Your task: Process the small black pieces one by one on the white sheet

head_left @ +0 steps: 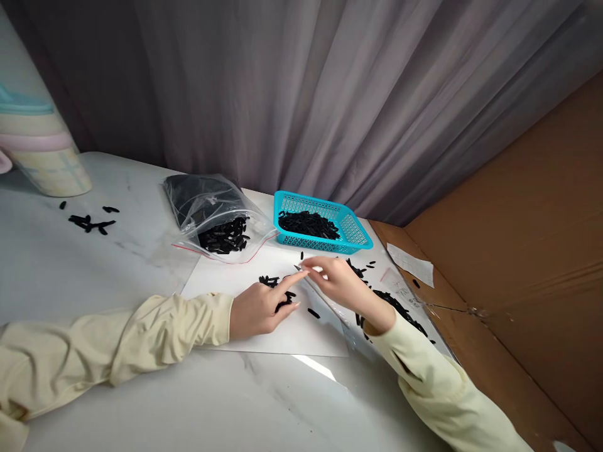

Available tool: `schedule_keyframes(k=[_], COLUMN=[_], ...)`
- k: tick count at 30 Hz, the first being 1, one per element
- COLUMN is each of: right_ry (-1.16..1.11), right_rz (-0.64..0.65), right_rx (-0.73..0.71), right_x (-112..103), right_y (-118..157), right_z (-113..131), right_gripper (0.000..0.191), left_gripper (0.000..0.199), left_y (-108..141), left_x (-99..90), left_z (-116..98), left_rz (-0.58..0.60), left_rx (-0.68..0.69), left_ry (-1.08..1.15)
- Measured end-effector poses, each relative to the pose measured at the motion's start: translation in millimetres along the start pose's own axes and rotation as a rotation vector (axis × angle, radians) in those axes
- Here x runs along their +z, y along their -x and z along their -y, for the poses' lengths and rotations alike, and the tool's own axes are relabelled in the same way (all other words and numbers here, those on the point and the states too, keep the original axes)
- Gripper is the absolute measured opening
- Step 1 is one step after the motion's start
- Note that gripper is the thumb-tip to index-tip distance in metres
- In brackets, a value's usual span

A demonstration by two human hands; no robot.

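Observation:
My left hand (pixel 264 307) rests over the white sheet (pixel 301 333), beside a small pile of black elongated pieces (pixel 269 281). Its index finger and thumb are stretched apart, and the index fingertip meets my right fingertips. My right hand (pixel 335 281) pinches a small, thin, dark pointed thing (pixel 298 268), whose kind I cannot make out. One loose black piece (pixel 313 313) lies on the sheet between the hands. Behind them, a turquoise plastic basket (pixel 325 243) contains many similar black pieces. More are in an open clear zip bag (pixel 211 207) to its left.
Black pieces (pixel 400 306) are strewn under and beyond my right forearm. A few others (pixel 92 224) lie at the left, near a pastel tumbler (pixel 51 163). Brown cardboard (pixel 527 220) bounds the right side, with a paper slip (pixel 412 263) near it. A grey curtain (pixel 282 88) hangs behind.

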State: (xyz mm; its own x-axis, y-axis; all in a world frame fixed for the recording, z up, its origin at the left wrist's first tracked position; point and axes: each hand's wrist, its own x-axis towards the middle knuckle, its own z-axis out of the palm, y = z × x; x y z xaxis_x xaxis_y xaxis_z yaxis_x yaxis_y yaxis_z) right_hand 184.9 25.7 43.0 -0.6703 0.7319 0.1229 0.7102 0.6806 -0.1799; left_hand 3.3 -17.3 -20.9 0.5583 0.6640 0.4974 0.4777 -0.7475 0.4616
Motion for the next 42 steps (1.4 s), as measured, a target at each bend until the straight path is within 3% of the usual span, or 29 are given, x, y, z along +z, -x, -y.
schedule_keyframes(k=[4,7,12,17,21,23,28,33,37,42], right_ry=[0.122,0.234,0.402,0.485,0.450,0.426,0.338,-0.197,-0.158,-0.100], right_rz=[0.027,0.080,0.129,0.116,0.129,0.150,0.080,-0.026,-0.006,-0.137], right_rx=[-0.069,-0.102,-0.036,0.084,0.044,0.029,0.065,0.068,0.046,-0.074], right_x=[23,33,22,10,14,15,0,-2,19,32], right_y=[-18,-18,-1,14,13,10,19,39,45,55], right_z=[-24,-29,-37,-41,-37,-35,-12,33,50,46], right_gripper=[0.041,0.033,0.016,0.028,0.044,0.042,0.031,0.017,0.019,0.029], left_gripper=[0.044,0.044,0.044,0.046,0.047,0.048,0.053,0.057,0.061,0.063], left_y=[0,-1,-1,-1,0,0,0,1,2,4], left_x=[-0.3,0.0,-0.7,-1.7,-1.4,-0.8,1.2,0.9,0.3,-0.7], left_z=[-1,-2,-3,-4,-3,-3,-1,0,0,1], left_rz=[-0.015,-0.016,-0.006,0.007,0.012,0.016,0.020,0.045,0.090,0.074], left_rx=[0.046,0.065,0.063,0.062,0.050,0.047,0.029,0.024,0.018,0.032], left_ry=[-0.001,0.015,0.009,-0.016,-0.023,-0.020,-0.007,-0.006,-0.034,-0.024])
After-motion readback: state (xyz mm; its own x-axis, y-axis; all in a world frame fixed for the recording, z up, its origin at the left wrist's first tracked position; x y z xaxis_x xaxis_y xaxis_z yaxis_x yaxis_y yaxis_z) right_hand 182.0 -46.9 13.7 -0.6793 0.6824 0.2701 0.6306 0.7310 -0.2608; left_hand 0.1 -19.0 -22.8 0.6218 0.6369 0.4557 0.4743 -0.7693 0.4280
